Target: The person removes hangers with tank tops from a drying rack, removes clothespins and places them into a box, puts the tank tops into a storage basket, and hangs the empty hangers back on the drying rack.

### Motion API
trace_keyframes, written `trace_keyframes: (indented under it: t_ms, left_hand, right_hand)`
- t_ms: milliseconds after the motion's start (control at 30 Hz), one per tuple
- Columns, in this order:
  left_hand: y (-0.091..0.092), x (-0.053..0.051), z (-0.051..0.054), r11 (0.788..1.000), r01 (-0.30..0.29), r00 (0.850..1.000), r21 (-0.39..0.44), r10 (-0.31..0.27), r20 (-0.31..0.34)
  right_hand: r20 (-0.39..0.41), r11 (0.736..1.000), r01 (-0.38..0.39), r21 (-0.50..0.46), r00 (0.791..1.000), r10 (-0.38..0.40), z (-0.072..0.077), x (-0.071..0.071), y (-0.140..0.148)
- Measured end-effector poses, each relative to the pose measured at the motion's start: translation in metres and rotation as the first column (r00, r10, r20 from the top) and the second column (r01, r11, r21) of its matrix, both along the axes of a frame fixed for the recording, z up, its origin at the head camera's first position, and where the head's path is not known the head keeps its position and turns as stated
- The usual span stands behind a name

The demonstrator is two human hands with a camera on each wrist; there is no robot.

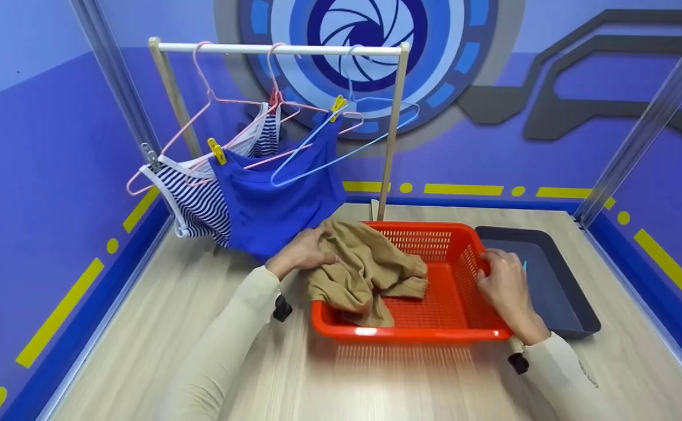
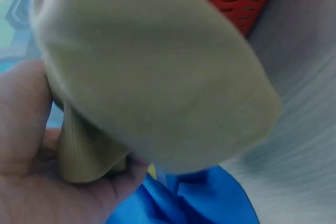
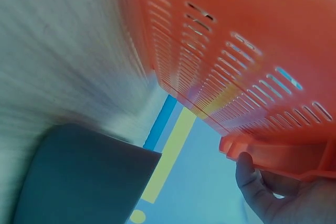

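Note:
A red perforated plastic basket (image 1: 414, 334) is held just above the table, its front edge apart from the tabletop. Crumpled inside and over its left rim lies a tan garment (image 1: 370, 263). My left hand (image 1: 305, 250) grips this cloth at the basket's left side; the rim beneath is hidden by it. In the left wrist view, tan fabric (image 2: 157, 72) passes between thumb and fingers. My right hand (image 1: 505, 286) grips the basket's right rim, fingers curled over the edge. The right wrist view shows the fingers hooked at the rim, beside the slotted basket wall (image 3: 210, 66).
A dark grey tray (image 1: 557, 286) lies right of the basket. Behind on the left, a wooden rack with a white rod (image 1: 229, 48) carries pink hangers, a blue hanger (image 1: 329, 169), a blue garment (image 1: 282, 199) and a striped garment (image 1: 200, 193), clipped with pegs. Printed walls enclose the table.

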State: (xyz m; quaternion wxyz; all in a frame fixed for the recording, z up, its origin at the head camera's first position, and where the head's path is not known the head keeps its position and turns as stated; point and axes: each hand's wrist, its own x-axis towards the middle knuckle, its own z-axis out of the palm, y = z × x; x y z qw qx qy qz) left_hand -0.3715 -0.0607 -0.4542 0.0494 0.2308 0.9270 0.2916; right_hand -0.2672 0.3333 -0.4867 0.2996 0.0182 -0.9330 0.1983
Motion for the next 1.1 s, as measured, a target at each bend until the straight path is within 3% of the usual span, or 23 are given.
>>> trace_keyframes:
  t_ms: [133,267,367,433,567,700,867,1000,1100]
  left_hand:
    - [0.007,0.009,-0.001,0.992,-0.081,0.989,-0.092,0.068,-0.135]
    - [0.016,0.019,0.0,0.964,-0.17,0.953,-0.205,0.107,-0.284]
    - [0.02,0.024,0.003,0.953,-0.186,0.928,-0.238,0.091,-0.361]
    - [0.021,0.026,0.006,0.962,-0.155,0.924,-0.224,0.061,-0.378]
    - [0.02,0.023,0.015,0.99,-0.038,0.944,-0.132,-0.008,-0.331]
    - [0.021,0.019,0.03,1.0,0.014,0.947,-0.023,-0.021,-0.32]
    - [0.034,0.021,0.056,0.993,0.048,0.925,0.104,-0.005,-0.38]
    - [0.056,0.026,0.078,0.978,0.145,0.899,0.151,-0.066,-0.434]
    - [0.074,0.034,0.094,0.965,0.208,0.898,0.163,-0.122,-0.423]
  right_hand:
    - [0.013,1.0,-0.008,-0.006,1.0,0.008,0.0,0.0,-0.001]
    - [0.013,1.0,-0.011,-0.006,1.0,0.011,0.001,-0.001,-0.002]
    - [0.013,1.0,-0.011,-0.004,1.0,0.011,0.001,-0.001,-0.002]
    - [0.012,1.0,-0.014,-0.001,1.0,0.014,0.001,-0.002,-0.001]
    - [0.004,1.0,-0.013,0.005,1.0,0.013,0.002,-0.002,0.0]
    - [-0.008,1.0,-0.01,0.016,1.0,0.01,0.001,-0.003,0.001]
    - [-0.004,1.0,-0.009,0.017,1.0,0.009,0.001,-0.002,0.001]
    - [0.002,1.0,-0.011,0.012,1.0,0.011,0.001,-0.002,0.001]
    - [-0.007,1.0,-0.01,0.016,1.0,0.01,0.0,-0.001,0.001]
